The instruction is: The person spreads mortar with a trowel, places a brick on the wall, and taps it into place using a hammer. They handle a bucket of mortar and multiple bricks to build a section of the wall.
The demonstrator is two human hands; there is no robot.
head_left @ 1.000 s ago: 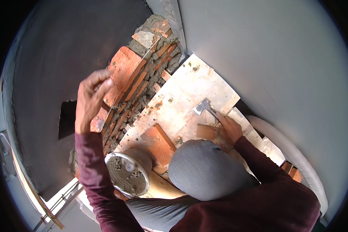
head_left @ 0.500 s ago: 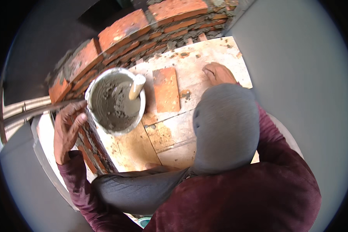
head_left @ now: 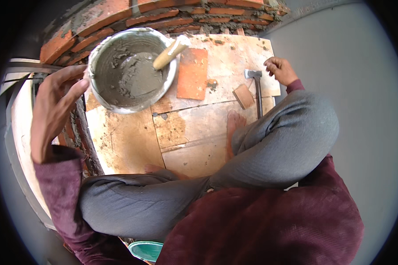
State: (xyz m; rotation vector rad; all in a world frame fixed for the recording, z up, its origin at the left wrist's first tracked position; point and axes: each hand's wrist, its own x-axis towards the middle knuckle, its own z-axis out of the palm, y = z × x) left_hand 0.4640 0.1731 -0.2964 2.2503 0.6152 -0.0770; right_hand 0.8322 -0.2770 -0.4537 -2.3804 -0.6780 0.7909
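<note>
On your left, set the grip on the bucket (head_left: 123, 109) squarely, I'd say, with thumb outside the rim and fingers over it, since the wet mortar (head_left: 139, 75) inside looks heavy. The bucket sits on the boards (head_left: 124, 141), close to the brick wall (head_left: 152, 19). Your left hand (head_left: 59, 104) has thumb and forefinger spread at its rim; I can't tell whether they pinch it or merely meet it. Mind the wooden handle (head_left: 168, 55) leaning out over the bucket's right side, as a tilt could swing it. Next lies a flat loose brick (head_left: 192, 75), then a small brown block (head_left: 243, 96) and an axe (head_left: 258, 90), neither touched. Furthest right, your right hand (head_left: 282, 70) hangs just beside the axe head, fingers loosely curled, seemingly holding nothing; best kept relaxed there.
</note>
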